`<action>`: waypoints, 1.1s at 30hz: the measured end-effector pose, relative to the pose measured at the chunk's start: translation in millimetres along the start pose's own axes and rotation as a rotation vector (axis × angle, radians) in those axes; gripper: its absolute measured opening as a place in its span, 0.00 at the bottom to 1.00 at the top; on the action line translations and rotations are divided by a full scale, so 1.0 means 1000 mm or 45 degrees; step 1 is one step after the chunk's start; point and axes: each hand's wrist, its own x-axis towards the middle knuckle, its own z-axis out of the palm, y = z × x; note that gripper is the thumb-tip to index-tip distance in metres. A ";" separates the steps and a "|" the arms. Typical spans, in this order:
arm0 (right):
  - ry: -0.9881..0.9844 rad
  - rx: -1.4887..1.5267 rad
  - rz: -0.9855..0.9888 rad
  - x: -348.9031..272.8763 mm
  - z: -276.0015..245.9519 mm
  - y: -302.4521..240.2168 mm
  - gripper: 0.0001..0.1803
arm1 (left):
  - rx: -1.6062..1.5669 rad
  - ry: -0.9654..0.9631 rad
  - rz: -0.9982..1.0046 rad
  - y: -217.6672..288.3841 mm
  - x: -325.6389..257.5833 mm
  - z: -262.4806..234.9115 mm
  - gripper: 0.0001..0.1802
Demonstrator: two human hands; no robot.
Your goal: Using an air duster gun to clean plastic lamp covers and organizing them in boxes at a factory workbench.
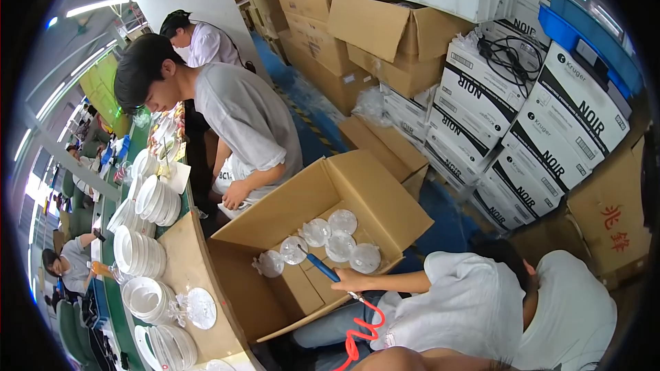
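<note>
Neither my left hand nor my right hand shows. A bare bent limb crosses the lower edge, with no fingers visible; whose it is I cannot tell. Just above it, a co-worker in a white shirt reaches a hand over an open cardboard box. That hand grips a slim blue tool, seemingly an air blow gun, joined to a red coiled hose. The tool's dark tip is close to a clear round disc. Several similar discs lie inside the box.
Stacks of white round dishes line the green bench at left. A brown board lies between them and the box. A person in grey sits beyond the box. Stacked cartons fill the right.
</note>
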 end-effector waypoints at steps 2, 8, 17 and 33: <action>-0.008 0.009 0.015 -0.001 0.001 -0.002 0.21 | 0.026 0.058 0.036 0.020 -0.002 -0.010 0.22; -0.004 -0.037 -0.017 0.002 0.002 0.000 0.20 | 0.098 0.238 0.151 0.043 -0.002 -0.023 0.27; 0.023 0.023 0.011 0.002 0.000 0.005 0.18 | -0.836 -0.768 0.530 0.190 -0.131 0.031 0.20; 0.007 0.123 0.069 0.000 -0.006 0.001 0.16 | -0.406 -1.426 0.497 0.188 -0.171 0.058 0.14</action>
